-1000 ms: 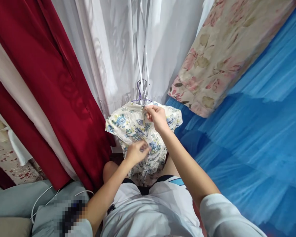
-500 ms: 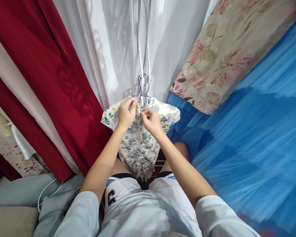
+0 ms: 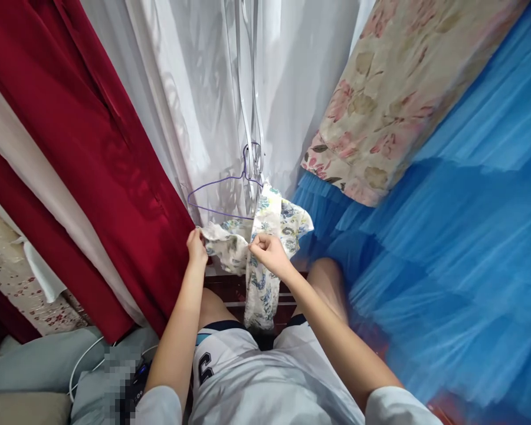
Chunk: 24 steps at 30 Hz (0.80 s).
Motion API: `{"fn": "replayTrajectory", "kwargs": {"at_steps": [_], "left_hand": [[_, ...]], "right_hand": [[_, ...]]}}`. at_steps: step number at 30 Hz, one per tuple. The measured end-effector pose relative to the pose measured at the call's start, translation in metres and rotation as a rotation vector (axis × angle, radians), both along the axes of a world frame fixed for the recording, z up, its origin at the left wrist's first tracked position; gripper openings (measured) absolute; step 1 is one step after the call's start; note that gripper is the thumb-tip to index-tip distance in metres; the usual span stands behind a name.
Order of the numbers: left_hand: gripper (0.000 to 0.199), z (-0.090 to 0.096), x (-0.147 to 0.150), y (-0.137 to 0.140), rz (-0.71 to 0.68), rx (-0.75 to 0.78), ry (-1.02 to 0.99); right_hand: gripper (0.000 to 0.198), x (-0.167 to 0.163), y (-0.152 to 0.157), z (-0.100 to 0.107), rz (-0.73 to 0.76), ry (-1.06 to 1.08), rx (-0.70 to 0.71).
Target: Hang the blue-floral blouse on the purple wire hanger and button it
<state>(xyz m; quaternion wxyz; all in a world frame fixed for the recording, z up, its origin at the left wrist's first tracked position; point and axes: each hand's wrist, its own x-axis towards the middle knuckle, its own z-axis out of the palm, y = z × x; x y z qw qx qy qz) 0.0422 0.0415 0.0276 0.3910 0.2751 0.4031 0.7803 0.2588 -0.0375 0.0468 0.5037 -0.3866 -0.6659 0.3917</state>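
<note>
A white blouse with a blue floral print (image 3: 265, 283) hangs half off a purple wire hanger (image 3: 216, 179). Its right side still covers the hanger's right arm, while the left arm of the hanger is bare. My left hand (image 3: 197, 245) is closed on the blouse's left part, pulled out to the left and below the hanger. In the middle, my right hand (image 3: 268, 251) pinches the blouse's front edge. The hanger's hook is up among white straps (image 3: 250, 100).
White curtains (image 3: 190, 88) hang behind, with dark red fabric (image 3: 97, 153) to the left. A pink-flowered cloth (image 3: 363, 112) and blue tulle (image 3: 446, 248) hang to the right. Grey cushions (image 3: 35, 360) and a white cable (image 3: 77, 363) lie at lower left.
The blouse's left side has come off the hanger, baring its left arm. My left hand has moved left and down with that fabric; my right hand has moved slightly down.
</note>
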Motion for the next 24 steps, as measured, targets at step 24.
{"fn": "replayTrajectory", "kwargs": {"at_steps": [24], "left_hand": [[0.051,-0.024,0.119,-0.150,-1.214,0.115,0.451]], "right_hand": [[0.020,0.117,-0.073,0.027,0.393,0.132,-0.469]]}}
